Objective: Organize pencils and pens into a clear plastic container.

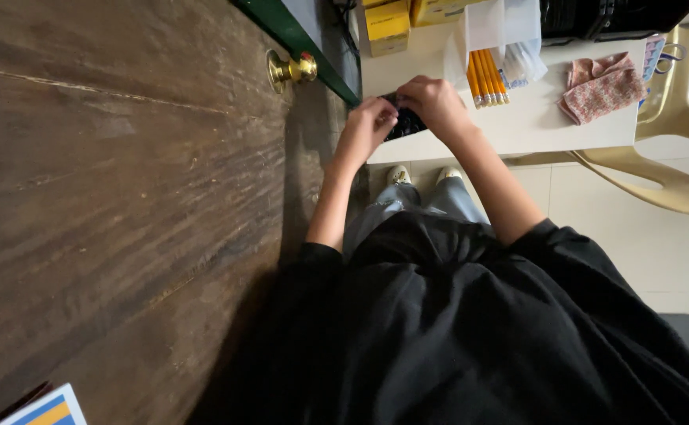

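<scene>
Both my hands meet at the near edge of a white table. My left hand and my right hand together grip a small black object between their fingers. The fingers hide most of it, so I cannot tell what kind of thing it is. Just right of my right hand lies a bundle of yellow pencils in a clear bag.
A dark wooden door with a brass knob fills the left. On the table lie yellow boxes, a pink patterned cloth and a black case. A beige plastic chair stands at the right.
</scene>
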